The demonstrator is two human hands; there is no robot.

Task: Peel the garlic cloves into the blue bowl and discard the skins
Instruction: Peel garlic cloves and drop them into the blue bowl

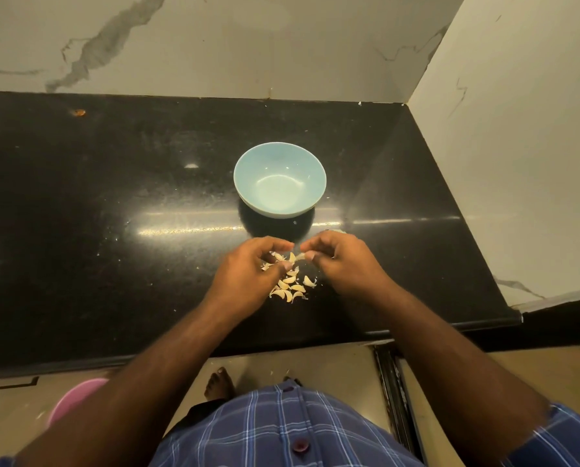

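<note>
One garlic clove sits pinched between both hands just above the black counter: the left hand curls its grip on it, the right hand pinches its skin. Unpeeled cloves lie heaped below. Beyond them stands the blue bowl, holding nothing.

Both hands, left hand and right hand, pinch one garlic clove at frame centre | clove pile just below | blue bowl above, holding nothing
</note>
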